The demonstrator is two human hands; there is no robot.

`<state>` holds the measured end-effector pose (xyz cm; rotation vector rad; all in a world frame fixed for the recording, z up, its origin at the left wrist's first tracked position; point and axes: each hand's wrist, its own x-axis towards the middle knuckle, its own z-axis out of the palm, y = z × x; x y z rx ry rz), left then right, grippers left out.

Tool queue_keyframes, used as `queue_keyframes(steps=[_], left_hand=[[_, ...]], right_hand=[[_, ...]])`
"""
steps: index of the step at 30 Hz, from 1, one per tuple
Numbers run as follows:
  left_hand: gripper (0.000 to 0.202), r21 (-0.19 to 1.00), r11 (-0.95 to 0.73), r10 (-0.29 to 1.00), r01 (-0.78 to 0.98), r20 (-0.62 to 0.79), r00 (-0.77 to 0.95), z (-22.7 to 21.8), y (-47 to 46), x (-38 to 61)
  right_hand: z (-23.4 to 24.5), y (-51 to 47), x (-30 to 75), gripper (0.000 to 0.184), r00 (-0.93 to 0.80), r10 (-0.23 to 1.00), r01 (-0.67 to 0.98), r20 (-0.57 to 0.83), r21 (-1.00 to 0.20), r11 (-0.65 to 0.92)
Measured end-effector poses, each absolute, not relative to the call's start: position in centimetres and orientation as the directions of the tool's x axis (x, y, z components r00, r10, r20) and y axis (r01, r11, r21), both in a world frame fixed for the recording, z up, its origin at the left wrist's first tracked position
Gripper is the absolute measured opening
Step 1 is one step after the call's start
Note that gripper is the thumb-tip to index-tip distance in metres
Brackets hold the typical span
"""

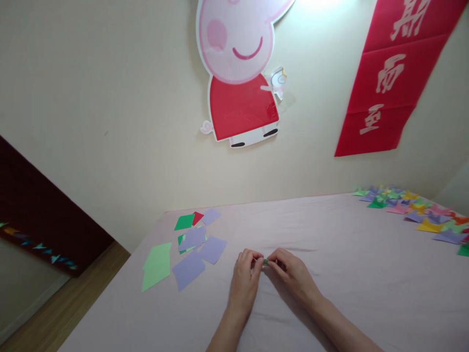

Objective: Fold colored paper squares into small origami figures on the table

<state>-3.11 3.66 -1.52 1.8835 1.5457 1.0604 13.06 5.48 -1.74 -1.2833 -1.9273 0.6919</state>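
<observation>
Between my fingertips is a small folded piece of green paper [266,261], mostly covered by the fingers. My left hand [247,274] pinches its left end, thumb against the bent fingers. From the other side my right hand [291,271] pinches the right end. Both hands are just above or on the pale pink cloth [293,322] near the middle of the table; I cannot tell whether the paper touches it. The exact shape of the fold is too small to make out.
Loose paper squares lie to the left: light green [158,264], purple [188,269], dark green [184,222] and red [197,217]. Many colourful folded paper pieces [417,210] stand in rows at the far right. Behind the table is a wall with a cartoon pig cutout [244,107] and a red banner [388,78].
</observation>
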Motion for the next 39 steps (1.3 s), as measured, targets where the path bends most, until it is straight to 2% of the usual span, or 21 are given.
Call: queue_keyframes(steps=[2,5,9,15,24,31,35,39], left_hand=[[0.012,0.813,-0.23,0.969,0.535,0.242,0.05,-1.6,3.9,-2.9],[0.014,0.899,-0.142,0.988,0.414,0.155,0.002,-1.8,4.5,-2.5],[0.02,0.967,-0.072,0.997,0.245,0.074,0.002,-2.0,5.0,-2.2],[0.027,0.991,-0.083,0.994,0.103,0.075,0.074,-2.0,5.3,-2.2],[0.012,0.981,-0.141,0.986,0.135,0.127,0.108,-2.2,5.1,-2.4],[0.014,0.968,-0.154,0.988,0.198,0.151,0.031,-2.2,4.9,-2.4],[0.009,0.923,-0.198,0.98,0.33,0.189,0.059,-2.0,4.6,-2.0],[0.009,0.846,-0.288,0.958,0.45,0.264,0.117,-1.7,4.3,-1.7]], right_hand=[[-1.8,5.6,13.3,0.022,-0.218,0.948,0.458,0.23,-0.834,0.308],[-1.8,5.7,13.4,0.026,-0.203,0.955,0.371,0.217,-0.885,0.281],[-1.5,5.8,13.2,0.027,-0.22,0.951,0.344,0.218,-0.895,0.285],[-2.2,6.1,13.3,0.029,-0.268,0.933,0.326,0.241,-0.888,0.323],[-2.6,5.9,13.5,0.026,-0.255,0.934,0.32,0.251,-0.889,0.326],[-3.0,6.1,13.8,0.026,-0.172,0.955,0.263,0.241,-0.923,0.281],[-2.5,6.1,13.6,0.018,-0.132,0.936,0.236,0.327,-0.906,0.35],[-1.9,6.0,13.5,0.012,-0.17,0.888,0.24,0.427,-0.856,0.458]])
